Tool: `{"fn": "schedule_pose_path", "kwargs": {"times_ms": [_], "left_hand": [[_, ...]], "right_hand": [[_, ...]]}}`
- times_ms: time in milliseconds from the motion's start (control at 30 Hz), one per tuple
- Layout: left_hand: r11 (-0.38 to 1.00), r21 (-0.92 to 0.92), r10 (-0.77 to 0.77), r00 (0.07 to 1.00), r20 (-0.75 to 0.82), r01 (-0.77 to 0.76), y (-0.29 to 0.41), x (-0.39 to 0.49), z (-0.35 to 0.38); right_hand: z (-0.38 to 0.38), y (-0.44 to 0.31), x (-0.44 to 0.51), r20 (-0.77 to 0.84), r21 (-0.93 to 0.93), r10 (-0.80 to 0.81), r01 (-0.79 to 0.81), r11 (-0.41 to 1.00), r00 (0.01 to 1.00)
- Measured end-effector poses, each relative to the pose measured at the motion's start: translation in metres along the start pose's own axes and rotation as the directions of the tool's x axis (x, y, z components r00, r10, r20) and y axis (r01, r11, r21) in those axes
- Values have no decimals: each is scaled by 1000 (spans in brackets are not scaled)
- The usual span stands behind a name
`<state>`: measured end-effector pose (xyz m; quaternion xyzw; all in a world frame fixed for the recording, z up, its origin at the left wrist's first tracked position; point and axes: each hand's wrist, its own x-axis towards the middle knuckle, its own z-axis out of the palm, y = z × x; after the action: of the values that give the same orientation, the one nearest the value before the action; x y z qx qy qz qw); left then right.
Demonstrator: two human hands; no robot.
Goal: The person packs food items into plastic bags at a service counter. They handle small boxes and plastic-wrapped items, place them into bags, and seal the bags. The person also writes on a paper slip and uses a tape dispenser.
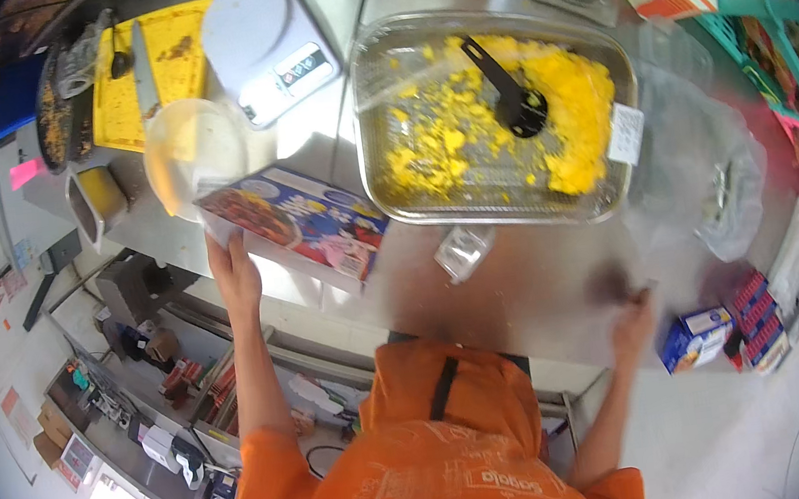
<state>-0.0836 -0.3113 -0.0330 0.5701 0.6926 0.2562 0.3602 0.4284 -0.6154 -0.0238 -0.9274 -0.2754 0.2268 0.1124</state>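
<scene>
My left hand (232, 268) grips the end of a printed cardboard food box (297, 221) with pictures on its top, tilted over the front of the metal counter. My right hand (632, 321) is off to the right near the counter's front edge. Its fingers look curled, but blur hides whether they hold anything. Between and beyond the hands stands a rectangular metal tray (509, 216) of crumbly yellow food (580, 127), heaped mostly on its right side. A black plastic scoop (498, 81) lies in the food. Just below the tray is a small clear packet (464, 250).
A white digital kitchen scale (270, 39), a round translucent tub (194, 151) and a yellow cutting board (181, 58) with a knife (143, 71) occupy the left. To the right lie a clear plastic bag (698, 157), several small boxes (756, 312) and a teal crate (766, 12).
</scene>
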Motion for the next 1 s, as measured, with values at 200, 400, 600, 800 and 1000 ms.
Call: {"fn": "schedule_pose_path", "kwargs": {"times_ms": [200,400,600,800,1000], "left_hand": [[995,45,92,995,-39,-90,42,-23,53],[995,7,-92,964,-248,96,63,-90,57],[948,-74,-268,902,339,309,119,-185,53],[903,-420,350,720,600,-89,182,-252,183],[942,-189,332,690,644,-277,183,-278,290]], "right_hand": [[96,-175,-41,53,331,-534,489,807,844],[59,-195,-20,178,164,-642,621,767,746],[19,-157,-18,142,215,-654,622,753,743],[-29,-19,-19,-314,334,-442,534,777,840],[-29,35,-23,-208,742,-58,196,641,976]]}}
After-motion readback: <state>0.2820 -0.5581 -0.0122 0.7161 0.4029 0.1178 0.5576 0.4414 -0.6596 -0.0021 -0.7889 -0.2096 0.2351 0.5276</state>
